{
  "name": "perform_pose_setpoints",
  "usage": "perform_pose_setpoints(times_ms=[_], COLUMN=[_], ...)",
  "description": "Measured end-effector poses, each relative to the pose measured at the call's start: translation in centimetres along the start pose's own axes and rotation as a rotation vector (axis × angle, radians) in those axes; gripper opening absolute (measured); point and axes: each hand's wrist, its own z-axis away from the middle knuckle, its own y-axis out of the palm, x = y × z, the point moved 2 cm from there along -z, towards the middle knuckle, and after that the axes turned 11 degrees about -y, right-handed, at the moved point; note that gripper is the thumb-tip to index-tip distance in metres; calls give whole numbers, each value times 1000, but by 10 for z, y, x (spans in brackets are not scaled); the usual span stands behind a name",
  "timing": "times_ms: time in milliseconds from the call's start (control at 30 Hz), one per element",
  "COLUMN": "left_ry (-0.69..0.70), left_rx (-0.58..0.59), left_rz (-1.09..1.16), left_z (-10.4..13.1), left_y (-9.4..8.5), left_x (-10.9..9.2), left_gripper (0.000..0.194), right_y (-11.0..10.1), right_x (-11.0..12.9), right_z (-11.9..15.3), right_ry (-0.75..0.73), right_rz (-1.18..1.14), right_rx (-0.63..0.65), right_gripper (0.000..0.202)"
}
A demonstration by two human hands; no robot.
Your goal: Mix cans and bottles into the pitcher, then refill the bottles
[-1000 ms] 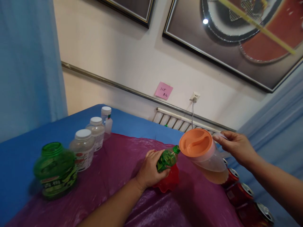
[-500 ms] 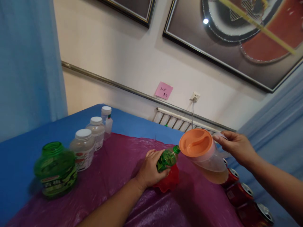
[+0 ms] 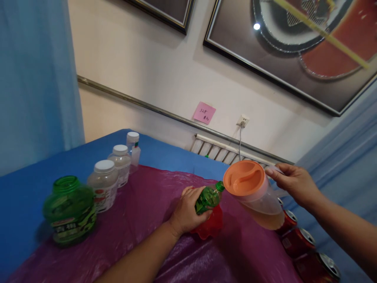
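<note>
At the lower centre of the frame, the bottle is gripped by the fingers of the left hand, its neck tilted to the upper right, just beside the jug, which is held by the fingers of the right hand.

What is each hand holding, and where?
Left hand: green plastic bottle, around its body. Right hand: clear orange-lidded pitcher, by its handle.
</note>
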Motion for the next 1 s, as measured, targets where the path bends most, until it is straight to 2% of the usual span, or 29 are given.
perform_pose_setpoints(times_ms=[433, 700, 1000], left_ry=[-11, 1, -6], left_rx=[4, -5, 1], left_rz=[-14, -16, -13], left_z=[0, 0, 0], left_y=[-4, -1, -3], left_x=[-4, -2, -3], left_gripper=[65, 65, 65], right_y=[0, -2, 0], right_x=[4, -5, 1], right_z=[0, 1, 1], right_ry=[-1, 16, 19], right_rz=[-4, -5, 0], right_rx=[8, 0, 9], right_gripper=[63, 61, 64])
